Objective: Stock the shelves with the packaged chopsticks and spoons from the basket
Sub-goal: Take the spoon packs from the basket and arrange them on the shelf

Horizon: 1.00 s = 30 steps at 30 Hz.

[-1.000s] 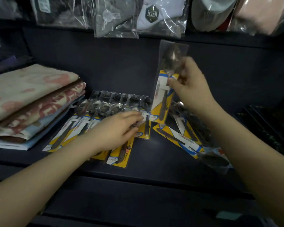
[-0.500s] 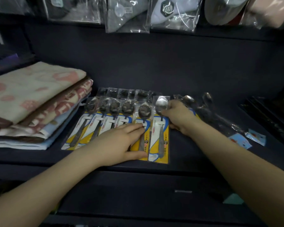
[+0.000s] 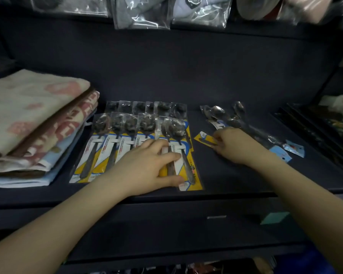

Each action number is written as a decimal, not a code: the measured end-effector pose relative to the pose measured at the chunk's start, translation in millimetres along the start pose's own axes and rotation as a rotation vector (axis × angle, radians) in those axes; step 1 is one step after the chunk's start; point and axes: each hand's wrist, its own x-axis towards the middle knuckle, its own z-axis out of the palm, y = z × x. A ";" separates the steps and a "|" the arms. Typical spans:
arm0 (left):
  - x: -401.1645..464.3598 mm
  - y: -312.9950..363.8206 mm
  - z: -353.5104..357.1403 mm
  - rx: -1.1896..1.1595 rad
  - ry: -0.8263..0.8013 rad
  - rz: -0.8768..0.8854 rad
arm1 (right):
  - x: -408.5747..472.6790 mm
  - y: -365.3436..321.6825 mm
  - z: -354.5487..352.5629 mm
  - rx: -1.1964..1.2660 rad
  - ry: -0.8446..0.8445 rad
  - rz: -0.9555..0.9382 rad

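Your left hand point(image 3: 147, 163) lies flat, fingers straight and together, pressing on the front row of spoon packs point(image 3: 135, 147) near its right end. Your right hand point(image 3: 233, 145) is curled over the loose pile to the right, its fingertips point(image 3: 216, 140) pinching the yellow card end of a spoon pack point(image 3: 204, 138) that lies slantwise on the shelf point(image 3: 226, 180).

Starting at the far left, you have a stack of folded towels point(image 3: 36, 123), four layers as far as the edges show. Just beside it sits the front row: six overlapping yellow-backed packs, each with one spoon, bowls pointing to the back. Behind them runs a second row point(image 3: 147, 106), also about six packs, though only their dark tops show and the count is unsure. To the right, apart from the rows, the loose pile of spoons in clear bags point(image 3: 228, 115) holds at least three spoon bowls; two blue card tags point(image 3: 289, 151) lie at its near right end. Overhead, several bagged garments point(image 3: 143, 12) hang along the upper shelf edge.
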 end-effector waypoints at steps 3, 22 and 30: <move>3.8 2.7 -2.7 -0.017 -0.004 -0.048 | -4.0 -6.2 -2.7 -0.131 0.049 -0.079; -2.9 12.7 2.6 -0.180 0.182 -0.234 | 6.2 -6.2 -16.5 0.149 0.203 -0.398; -30.9 -6.0 2.5 -0.059 0.058 -0.347 | 88.8 -65.7 -7.4 0.174 -0.007 -0.338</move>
